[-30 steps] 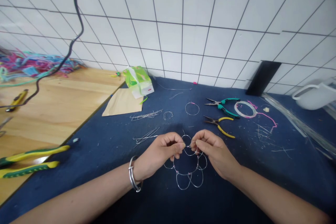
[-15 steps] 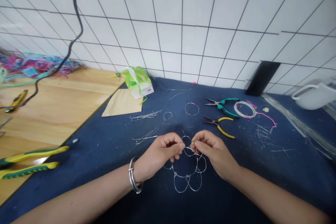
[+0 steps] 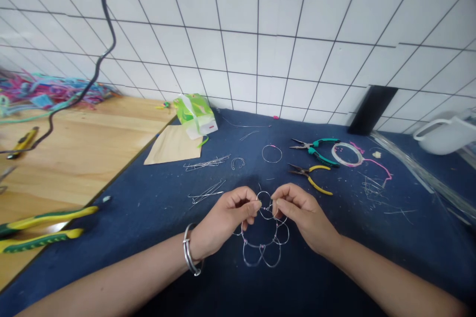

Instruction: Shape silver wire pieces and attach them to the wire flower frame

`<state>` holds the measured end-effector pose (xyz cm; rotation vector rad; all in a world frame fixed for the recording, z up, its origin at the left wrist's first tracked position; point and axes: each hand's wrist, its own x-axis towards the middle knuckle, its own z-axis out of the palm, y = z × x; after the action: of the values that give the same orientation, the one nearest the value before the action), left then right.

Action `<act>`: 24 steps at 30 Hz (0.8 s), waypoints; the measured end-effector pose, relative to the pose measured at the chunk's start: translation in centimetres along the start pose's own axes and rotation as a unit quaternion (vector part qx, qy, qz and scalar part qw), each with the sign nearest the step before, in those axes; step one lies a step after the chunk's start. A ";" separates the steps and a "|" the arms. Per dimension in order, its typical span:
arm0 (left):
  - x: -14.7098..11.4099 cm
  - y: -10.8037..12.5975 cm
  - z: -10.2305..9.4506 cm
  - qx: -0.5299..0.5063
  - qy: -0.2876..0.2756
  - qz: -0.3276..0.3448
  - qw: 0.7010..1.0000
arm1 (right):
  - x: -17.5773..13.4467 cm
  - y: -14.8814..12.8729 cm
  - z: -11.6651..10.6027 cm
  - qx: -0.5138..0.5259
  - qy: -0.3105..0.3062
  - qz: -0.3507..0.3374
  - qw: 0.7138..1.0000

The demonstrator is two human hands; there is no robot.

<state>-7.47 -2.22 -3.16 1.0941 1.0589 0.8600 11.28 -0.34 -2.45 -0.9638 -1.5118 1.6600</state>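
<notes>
Between my two hands hangs a wire flower frame (image 3: pixel 261 246), a ring of thin silver wire with several petal-shaped loops and small pink marks at the joints. My left hand (image 3: pixel 238 213) pinches its upper left part between thumb and forefinger; a silver bracelet (image 3: pixel 190 252) is round that wrist. My right hand (image 3: pixel 297 210) pinches the upper right part the same way. A small wire circle (image 3: pixel 264 192) stands up between the fingertips. The exact wire ends are hidden by my fingers.
Beyond my hands lie yellow-handled pliers (image 3: pixel 312 176), teal-handled pliers (image 3: pixel 316 148), a wire ring (image 3: pixel 271 154) and bent wires (image 3: pixel 206 163). A dish (image 3: pixel 347 154) and wire scraps (image 3: pixel 374 188) lie right. Large yellow-green pliers (image 3: pixel 48 218) are at left, a white mug (image 3: pixel 444 136) at far right.
The lower part of the wire flower frame has swung slightly up and to the left. Both hands keep their pinch in nearly the same place.
</notes>
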 end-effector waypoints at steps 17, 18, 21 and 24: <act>-0.1 0.0 -0.2 -0.042 -0.006 0.005 0.999 | -0.2 -0.4 0.0 -0.134 0.058 -0.001 0.989; -0.1 0.1 -0.3 -0.049 -0.015 0.001 0.999 | -0.2 -0.4 -0.1 -0.140 0.064 -0.008 0.988; -0.1 0.2 -0.4 -0.061 -0.026 -0.001 0.998 | -0.3 -0.3 -0.1 -0.165 0.081 -0.040 0.982; -0.1 0.0 -0.4 -0.065 -0.016 0.000 0.998 | -0.4 0.0 -0.1 -0.236 0.145 -0.134 0.952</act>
<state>-7.89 -2.19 -3.17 0.9956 0.9625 0.8969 11.52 -0.63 -2.47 -1.1299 -1.7747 0.9345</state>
